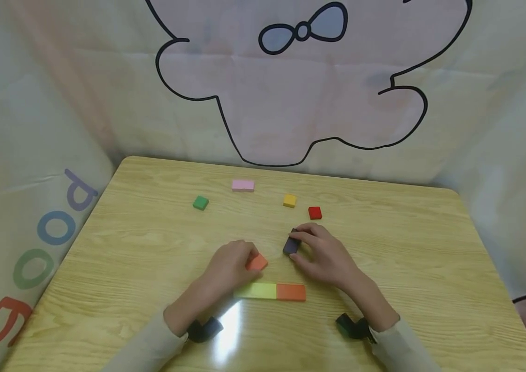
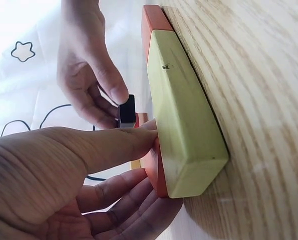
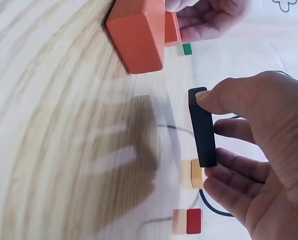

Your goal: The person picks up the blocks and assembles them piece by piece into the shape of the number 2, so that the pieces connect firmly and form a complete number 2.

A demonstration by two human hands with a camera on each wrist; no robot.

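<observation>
My left hand point(image 1: 230, 266) pinches an orange block point(image 1: 257, 262) between thumb and fingers, just behind the row in front. That row is a long yellow-green block point(image 1: 260, 291) end to end with another orange block point(image 1: 291, 292), both lying on the table. In the left wrist view, the held orange block point(image 2: 155, 172) is seen partly behind the yellow-green one. Off to the right, my right hand point(image 1: 325, 256) grips a black oblong block point(image 1: 292, 243) by its ends. The right wrist view shows this black block point(image 3: 203, 130) between thumb and fingertips, seemingly raised above the tabletop.
Farther back on the wooden table point(image 1: 407, 248) lie a green block point(image 1: 200, 202), a pink oblong block point(image 1: 243, 185), a yellow block point(image 1: 289, 201) and a red block point(image 1: 315, 213). A printed cloth point(image 1: 281, 113) hangs behind the table's far edge.
</observation>
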